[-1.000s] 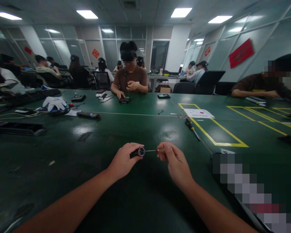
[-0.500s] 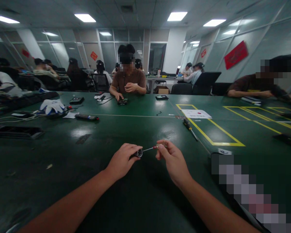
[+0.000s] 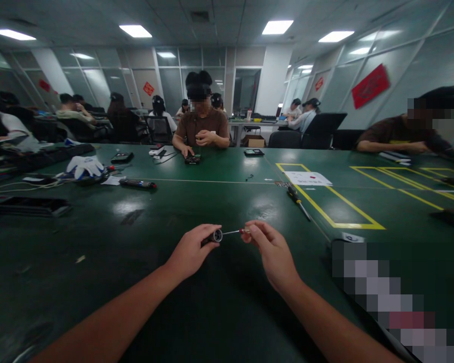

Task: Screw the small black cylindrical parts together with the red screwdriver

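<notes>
- While the left hand (image 3: 187,252) grips a short dark cylinder (image 3: 217,235), thumb below and fingers above, the cylinder's pale-rimmed round end faces the wearer and slightly right.
- The right hand (image 3: 272,248) pinches a slim tool with a red collar (image 3: 242,231) between thumb and fingers; its thin metal shaft runs left to the cylinder's rim, though whether the tip is inside cannot be told.
- The 2 hands are apart, the shaft spanning the gap, and both are above the green table (image 3: 227,201), near its middle.
- Beyond the right hand lies a black-and-yellow screwdriver (image 3: 295,196), its blade towards the wearer, beside a yellow tape outline (image 3: 357,226).
- A white sheet (image 3: 307,178) lies across the outline's far part.
- To the left are a dark pen-shaped tool (image 3: 138,184), a white glove (image 3: 85,166) and a long black tray (image 3: 26,205).
- Across the table, a person in a brown shirt (image 3: 201,123) has 1 hand on a small black device (image 3: 192,160).
</notes>
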{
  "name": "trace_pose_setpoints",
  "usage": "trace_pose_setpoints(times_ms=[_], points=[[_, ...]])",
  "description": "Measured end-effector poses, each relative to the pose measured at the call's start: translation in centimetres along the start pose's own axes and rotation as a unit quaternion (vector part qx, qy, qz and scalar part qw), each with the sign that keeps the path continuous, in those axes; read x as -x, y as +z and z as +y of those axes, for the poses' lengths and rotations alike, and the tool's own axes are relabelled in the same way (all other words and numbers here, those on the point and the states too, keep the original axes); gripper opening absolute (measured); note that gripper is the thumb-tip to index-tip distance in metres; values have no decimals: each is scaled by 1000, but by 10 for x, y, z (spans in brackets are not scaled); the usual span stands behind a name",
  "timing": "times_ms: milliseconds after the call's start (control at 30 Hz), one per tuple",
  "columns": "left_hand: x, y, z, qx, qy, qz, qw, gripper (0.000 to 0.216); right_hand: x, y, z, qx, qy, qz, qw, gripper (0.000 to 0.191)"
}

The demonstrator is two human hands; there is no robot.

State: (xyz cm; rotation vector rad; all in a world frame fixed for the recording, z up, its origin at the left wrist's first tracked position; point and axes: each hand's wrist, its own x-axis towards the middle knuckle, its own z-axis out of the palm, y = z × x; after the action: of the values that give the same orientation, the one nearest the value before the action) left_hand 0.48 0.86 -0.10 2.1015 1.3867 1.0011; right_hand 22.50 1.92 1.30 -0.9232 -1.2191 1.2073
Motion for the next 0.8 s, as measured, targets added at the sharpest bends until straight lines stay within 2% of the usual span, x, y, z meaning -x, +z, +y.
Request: trace_pose_setpoints(times_ms=[200, 300, 367, 433, 533, 800], points=[[1, 1, 1, 4, 43, -56, 997, 47, -6, -3, 7, -26, 53, 23, 998, 39], [1, 2, 1, -4, 53, -55, 997, 46, -11, -8, 10, -97, 126, 29, 987, 41], [1, 2, 1, -8, 52, -49, 997, 46, -13, -10, 10, -139, 144, 36, 979, 42], [1, 1, 2, -10, 44, -42, 998, 47, -14, -10, 9, -130, 106, 55, 984, 40], [2, 0, 4, -12, 21, -37, 999, 47, -12, -8, 8, -61, 27, 75, 995, 37], [3, -2, 8, -12, 0, -32, 999, 48, -4, -3, 5, 82, -32, 35, 995, 35]])
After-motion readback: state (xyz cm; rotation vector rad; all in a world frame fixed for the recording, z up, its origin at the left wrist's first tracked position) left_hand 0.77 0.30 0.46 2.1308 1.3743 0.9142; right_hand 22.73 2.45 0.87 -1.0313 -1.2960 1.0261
